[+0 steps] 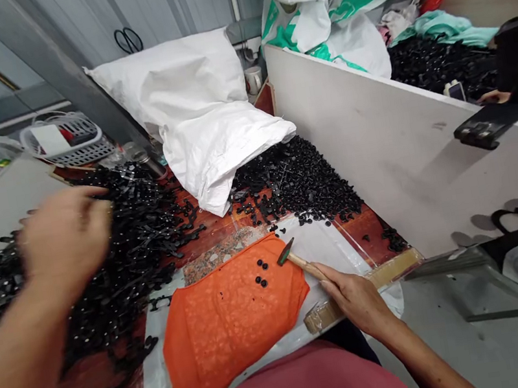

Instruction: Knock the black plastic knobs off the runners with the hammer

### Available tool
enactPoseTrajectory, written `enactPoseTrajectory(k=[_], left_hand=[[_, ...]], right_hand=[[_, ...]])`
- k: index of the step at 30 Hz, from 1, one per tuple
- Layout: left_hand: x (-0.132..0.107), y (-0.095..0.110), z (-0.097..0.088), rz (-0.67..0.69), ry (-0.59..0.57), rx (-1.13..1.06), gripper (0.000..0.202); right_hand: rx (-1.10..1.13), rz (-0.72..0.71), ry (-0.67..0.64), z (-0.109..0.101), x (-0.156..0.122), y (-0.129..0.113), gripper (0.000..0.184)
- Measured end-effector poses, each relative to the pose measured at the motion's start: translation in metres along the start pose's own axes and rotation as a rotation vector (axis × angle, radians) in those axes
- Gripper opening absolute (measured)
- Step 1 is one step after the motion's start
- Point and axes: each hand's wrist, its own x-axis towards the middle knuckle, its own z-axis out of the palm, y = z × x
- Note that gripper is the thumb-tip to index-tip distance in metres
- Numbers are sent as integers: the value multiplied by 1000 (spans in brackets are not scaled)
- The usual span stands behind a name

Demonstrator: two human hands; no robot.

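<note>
My right hand (354,300) is closed round the wooden handle of a small hammer (293,256), whose dark head rests on an orange cloth (230,323). Several small black round parts (260,274) lie on the cloth just left of the hammer head. My left hand (66,234) hovers, blurred by motion, over a heap of long black plastic pieces (138,239) on the left; its fingers curl but I cannot see whether they hold anything.
A pile of small black caps (297,188) lies behind the cloth beside white sacks (207,117). A grey partition board (380,148) stands on the right; another person's hands and a phone (488,121) show beyond it. A white basket (67,142) sits at back left.
</note>
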Motion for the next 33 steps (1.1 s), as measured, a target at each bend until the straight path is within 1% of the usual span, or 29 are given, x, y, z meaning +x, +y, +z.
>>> enactPoseTrajectory(k=[1, 2, 3, 4, 5, 7, 8, 10, 11, 13, 16, 19, 22, 26, 28, 30, 32, 33], left_hand=[[-3, 28, 15, 100, -96, -89, 38], [-5, 57, 33, 234, -226, -175, 33], [-7, 84, 52, 357, -324, -217, 29], [-9, 108, 72, 445, -392, -211, 26], [-9, 128, 90, 488, -412, -194, 25], [-7, 158, 123, 566, -388, -151, 29], [-5, 168, 135, 607, -364, -126, 30], [2, 182, 152, 668, -340, -97, 29], [6, 186, 158, 694, -340, -89, 26], [12, 191, 162, 740, -355, -79, 20], [17, 191, 160, 774, -383, -69, 16], [16, 183, 154, 727, -405, -66, 19], [9, 176, 151, 654, -432, -59, 22], [-1, 179, 151, 563, -426, -41, 29], [-3, 181, 150, 548, -424, -46, 27], [-3, 176, 146, 559, -431, -57, 25], [-4, 165, 143, 604, -434, -84, 31], [-5, 159, 143, 652, -432, -111, 35]], right_hand=[[-5, 4, -4, 0, 0, 0, 49], [-10, 12, -7, 0, 0, 1, 48], [-14, 22, -9, 0, 0, 1, 48], [-16, 28, -12, 0, 0, 2, 47], [-15, 28, -15, 1, 0, 2, 47], [-7, 17, -19, 1, -1, 2, 47], [-3, 10, -19, 1, -1, 2, 47], [-3, 6, -13, 1, -2, 0, 47], [-5, 10, -8, 1, -2, -1, 47], [-10, 13, 4, 0, -3, -3, 47], [-8, -9, 15, 0, -3, -5, 45], [-23, -29, 27, 1, -2, -3, 43], [-63, -23, 35, 3, -1, -1, 44], [-79, -19, 29, 4, -1, 0, 44], [-73, -26, 35, 4, -3, -1, 43], [-69, -31, 51, 5, -4, -2, 43], [-71, -35, 68, 5, -4, -2, 43], [-75, -37, 73, 6, -4, -2, 43]])
